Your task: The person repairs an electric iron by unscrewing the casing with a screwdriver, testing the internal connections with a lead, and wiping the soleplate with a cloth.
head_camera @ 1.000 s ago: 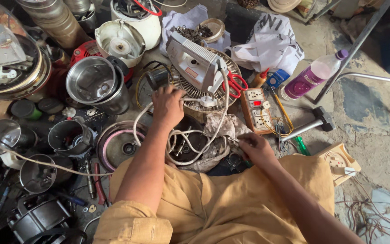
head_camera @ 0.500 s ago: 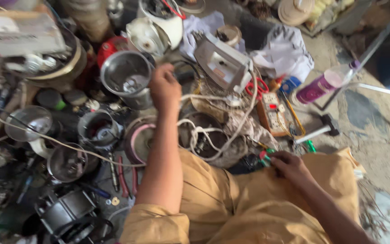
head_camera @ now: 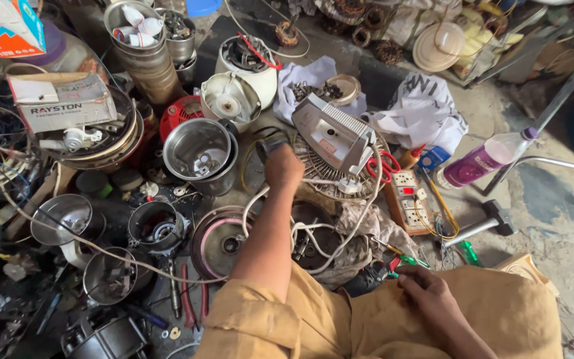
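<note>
Left hand (head_camera: 282, 166) has moved up to frame centre, now closed round a dark part (head_camera: 268, 143) beside the steel bowl (head_camera: 198, 151); right hand (head_camera: 426, 287) pulled back lower right, fingers curled, seemingly empty.

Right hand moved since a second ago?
Yes. The right hand has pulled back from the white cord by the socket board to the lap.

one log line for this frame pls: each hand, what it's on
left hand: closed on small dark object, beside steel bowl | right hand: resting on tan-clothed lap, near green-handled screwdriver | white cable: loose between hands
</note>
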